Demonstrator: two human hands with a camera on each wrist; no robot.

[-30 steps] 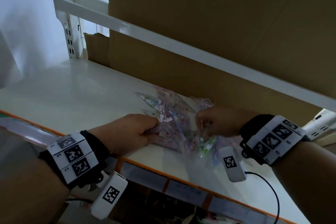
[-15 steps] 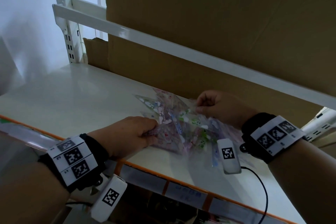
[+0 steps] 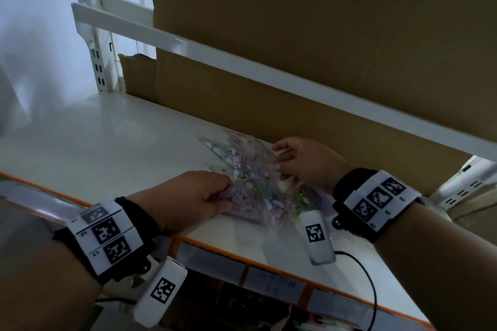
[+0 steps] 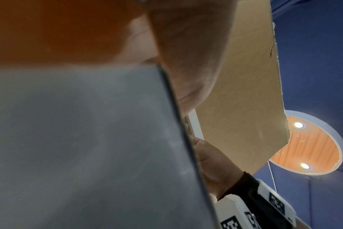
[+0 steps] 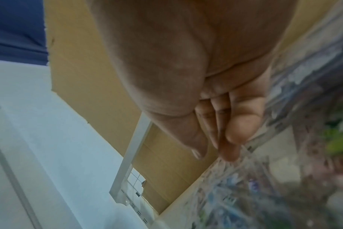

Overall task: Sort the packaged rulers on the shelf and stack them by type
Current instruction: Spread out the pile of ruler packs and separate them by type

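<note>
A loose pile of clear packaged rulers (image 3: 250, 177), mostly printed triangles, lies on the white shelf (image 3: 121, 148) near its front. My left hand (image 3: 224, 192) grips the pile's near-left edge with curled fingers. My right hand (image 3: 278, 162) pinches the far-right edge of one package, close to the cardboard. In the right wrist view the right hand (image 5: 221, 144) has its fingers pressed together against the blurred rulers (image 5: 303, 93). The left wrist view shows only my left palm (image 4: 186, 54) and the shelf's front edge (image 4: 88, 139); the rulers are hidden there.
A tall cardboard sheet (image 3: 295, 105) stands along the back of the shelf just behind the pile. A white upper shelf rail (image 3: 242, 62) crosses above. The shelf front has an orange strip (image 3: 242, 263). A black cable (image 3: 368, 277) hangs by my right wrist.
My right hand has moved from the pile's near side to its far right edge by the cardboard. The packages have shifted and spread. My left hand has stayed on the near-left edge.
</note>
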